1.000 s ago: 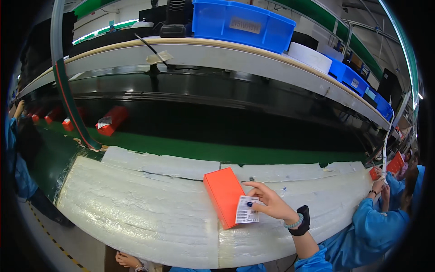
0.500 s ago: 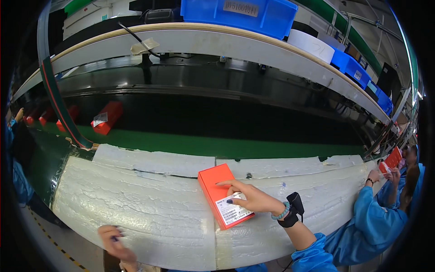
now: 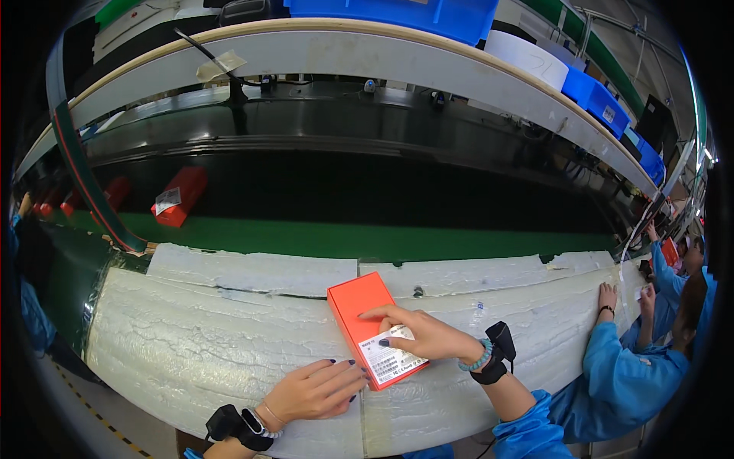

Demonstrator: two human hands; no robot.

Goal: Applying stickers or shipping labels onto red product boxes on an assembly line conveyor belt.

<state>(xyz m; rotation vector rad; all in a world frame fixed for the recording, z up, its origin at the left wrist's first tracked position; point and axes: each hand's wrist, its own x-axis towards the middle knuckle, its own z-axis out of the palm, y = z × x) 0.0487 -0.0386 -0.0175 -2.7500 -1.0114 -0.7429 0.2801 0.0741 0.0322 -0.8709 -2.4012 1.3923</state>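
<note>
See the red box on the tabletop, slanting lengthwise from far left to near right, beneath the spread thumb and index finger of the right hand; find the left hand just beside its near-left corner, fingers loosely together, pinching nothing.

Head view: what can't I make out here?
All in the head view:
Red box: underside, hidden against the white-covered table.
White label: part, covered by the right hand.
Left hand: contact with the box, too close to tell.
Large blue bin: top, cut off by the upper edge.
</note>
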